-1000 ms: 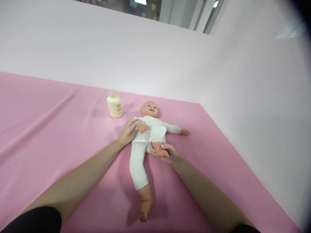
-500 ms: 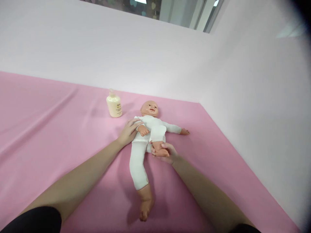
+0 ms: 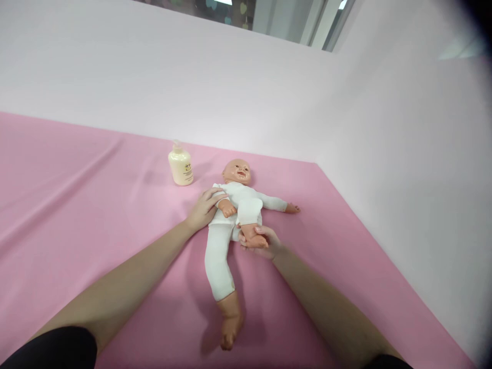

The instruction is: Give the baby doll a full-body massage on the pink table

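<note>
Two bare forearms reach forward from the bottom edge over a pink cloth (image 3: 77, 205) that covers the worktop. Nearest of all, ahead of the arms and between them, lies one foot (image 3: 229, 328) of a baby doll (image 3: 238, 205) — that leg is stretched out straight in its white suit, toes pointing back at the person. Further on, the right hand (image 3: 263, 243) is curled under and around the doll's other foot, whose leg is bent up against the belly; the fingers are closed on it. Just to the left of that, the left hand (image 3: 202, 210) rests flat on the doll's side, fingers spread loosely over the white suit beside the doll's small fist — holding nothing, only pressing. The doll lies on its back, head away from the hands, one arm flung out to the right. Beyond the left hand, a little apart, a cream pump bottle (image 3: 180, 166) stands upright on the cloth. Behind everything rises a pale wall (image 3: 246, 87).
</note>
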### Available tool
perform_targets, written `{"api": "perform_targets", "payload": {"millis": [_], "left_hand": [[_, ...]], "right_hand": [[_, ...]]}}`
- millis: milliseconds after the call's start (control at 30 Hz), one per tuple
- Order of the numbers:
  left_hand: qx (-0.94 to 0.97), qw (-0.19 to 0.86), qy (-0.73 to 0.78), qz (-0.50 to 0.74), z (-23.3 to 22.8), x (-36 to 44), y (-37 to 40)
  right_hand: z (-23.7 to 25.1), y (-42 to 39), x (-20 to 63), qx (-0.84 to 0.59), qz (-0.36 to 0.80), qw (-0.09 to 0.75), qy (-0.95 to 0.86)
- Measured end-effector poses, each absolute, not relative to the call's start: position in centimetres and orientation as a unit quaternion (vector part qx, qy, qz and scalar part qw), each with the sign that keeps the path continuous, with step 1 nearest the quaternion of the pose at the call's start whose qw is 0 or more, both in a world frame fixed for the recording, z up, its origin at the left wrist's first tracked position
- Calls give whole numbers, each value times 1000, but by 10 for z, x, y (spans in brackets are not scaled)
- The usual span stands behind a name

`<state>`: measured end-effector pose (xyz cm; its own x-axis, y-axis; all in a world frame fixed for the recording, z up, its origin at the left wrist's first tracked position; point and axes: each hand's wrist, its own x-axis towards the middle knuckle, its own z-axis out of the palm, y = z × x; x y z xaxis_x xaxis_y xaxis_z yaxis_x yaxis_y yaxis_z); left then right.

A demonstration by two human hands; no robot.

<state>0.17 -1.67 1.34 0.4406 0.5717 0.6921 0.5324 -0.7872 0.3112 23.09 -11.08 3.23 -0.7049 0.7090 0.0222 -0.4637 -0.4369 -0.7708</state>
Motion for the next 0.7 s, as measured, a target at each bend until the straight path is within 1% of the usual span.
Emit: {"api": "perform_targets", "payload": {"millis": [267,367,433,533,600,700], "left_hand": [[839,62,342,420,15,2,-18],[808,110,357,455,17,3,-19],[764,160,376,500,15,4,-16],[669,267,396,569,10,5,-10],[608,328,404,599,7,5,-6],[557,364,408,626,6,6,-3]], "right_hand": [[29,-110,232,-131,839,344,-400],[27,-111,233,-106,843,323,-416],[25,-112,235,-94,850,296,-425],[21,-111,238,-71,867,220,-442],[19,-109,240,-41,875,127,-466],[19,-103,239,14,861,-34,-508]]}}
